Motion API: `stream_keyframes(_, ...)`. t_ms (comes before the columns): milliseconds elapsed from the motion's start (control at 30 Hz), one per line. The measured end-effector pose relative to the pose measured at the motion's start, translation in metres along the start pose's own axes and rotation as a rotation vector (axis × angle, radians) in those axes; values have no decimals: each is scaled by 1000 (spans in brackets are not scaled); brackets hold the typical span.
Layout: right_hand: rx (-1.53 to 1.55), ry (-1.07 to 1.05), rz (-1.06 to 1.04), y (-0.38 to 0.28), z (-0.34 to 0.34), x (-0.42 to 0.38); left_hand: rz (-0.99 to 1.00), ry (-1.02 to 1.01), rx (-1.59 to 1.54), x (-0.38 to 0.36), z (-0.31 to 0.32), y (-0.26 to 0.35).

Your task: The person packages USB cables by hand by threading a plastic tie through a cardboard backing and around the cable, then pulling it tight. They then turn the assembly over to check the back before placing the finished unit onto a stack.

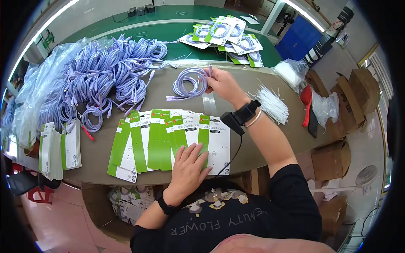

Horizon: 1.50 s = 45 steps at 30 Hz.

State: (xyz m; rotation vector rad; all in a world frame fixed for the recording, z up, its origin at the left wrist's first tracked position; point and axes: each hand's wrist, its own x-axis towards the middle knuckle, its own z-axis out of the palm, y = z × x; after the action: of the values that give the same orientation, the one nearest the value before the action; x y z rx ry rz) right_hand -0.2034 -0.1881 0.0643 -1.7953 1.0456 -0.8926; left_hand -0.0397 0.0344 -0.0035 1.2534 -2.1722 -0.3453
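My right hand (224, 83) is closed on a coiled lilac USB cable (182, 86), held over the brown work surface. The cable's connector ends stick out at the coil's lower left and beside my fingers. My left hand (188, 166) lies flat, fingers stretched, on the green-and-white cable cards (160, 139) fanned out in front of me. The card at the right end (219, 145) shows its printed white face. Behind and to the left is a big heap of lilac cables (109, 67).
Carded cables (228, 36) are piled on the green table at the back. White zip ties (270, 105) lie at right, near red-handled scissors or a similar tool (306, 101) and plastic bags (291, 71). Card stacks (50, 147) stand at left. A carton (99, 206) sits below the edge.
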Motion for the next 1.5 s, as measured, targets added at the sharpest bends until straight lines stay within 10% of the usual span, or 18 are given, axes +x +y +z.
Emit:
stream_keyframes(367, 498, -34, 213, -38, 5, -72, -119, -33, -316, 9, -24, -6)
stream_keyframes(867, 74, 2, 36, -37, 18, -144, -369, 176, -1399, 23, -24, -4)
stream_keyframes(1100, 739, -70, 29, -36, 49, -158, -415, 210, -1573, 27, -7, -10)
stream_keyframes(1200, 924, -118, 160, -18, 56, -166, -106, -66, -2143, 30, 0, -13)
stream_keyframes(1500, 1299, -61, 196, -24, 47, -179, -441, -245, -1766, 44, -29, -4)
